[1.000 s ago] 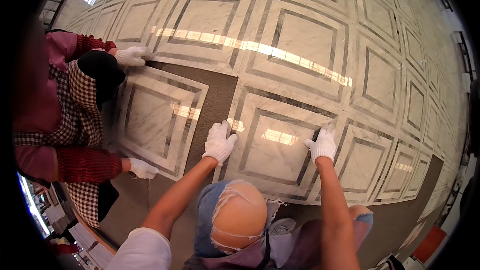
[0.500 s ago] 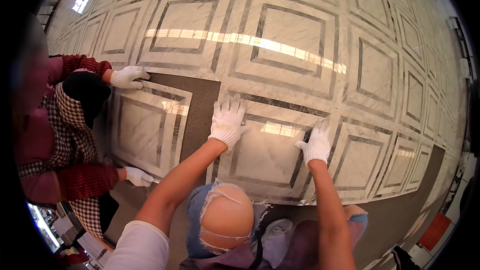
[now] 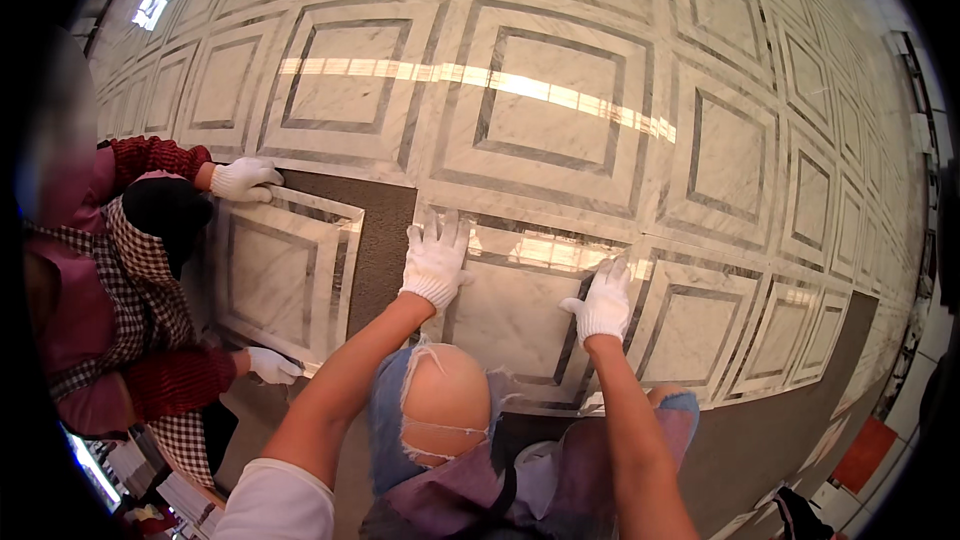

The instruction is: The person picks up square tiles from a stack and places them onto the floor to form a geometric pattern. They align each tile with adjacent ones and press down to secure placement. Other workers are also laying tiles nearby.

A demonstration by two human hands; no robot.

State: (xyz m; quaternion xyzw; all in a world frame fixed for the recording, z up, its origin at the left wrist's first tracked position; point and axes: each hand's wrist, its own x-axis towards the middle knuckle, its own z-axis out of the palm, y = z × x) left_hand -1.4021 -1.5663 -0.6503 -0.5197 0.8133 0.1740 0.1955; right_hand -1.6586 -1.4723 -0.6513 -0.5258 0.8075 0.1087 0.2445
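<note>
In front of my knees lies a square marble tile [image 3: 510, 320], pale with grey inlaid bands. My left hand [image 3: 434, 265], in a white knitted glove, rests flat on its far left corner, fingers stretched toward the far edge. Near its right edge my right hand [image 3: 604, 305], gloved the same way, presses flat with the thumb spread. Neither hand grips anything. Left of a strip of bare grey floor [image 3: 380, 230] is another banded tile [image 3: 275, 275], slightly askew, held at two edges by a co-worker's gloved hands [image 3: 245, 180].
Rows of matching glossy tiles [image 3: 550, 100] cover the floor ahead and to the right, with bright window reflections. The co-worker [image 3: 100, 290] kneels close on my left. A grey strip of floor [image 3: 770, 430] runs along the near right. A red panel [image 3: 865, 455] lies far right.
My view has shifted slightly, so most things sit a little farther left in the picture. Both my hands stay flat on the tile; the co-worker keeps hold of the other tile.
</note>
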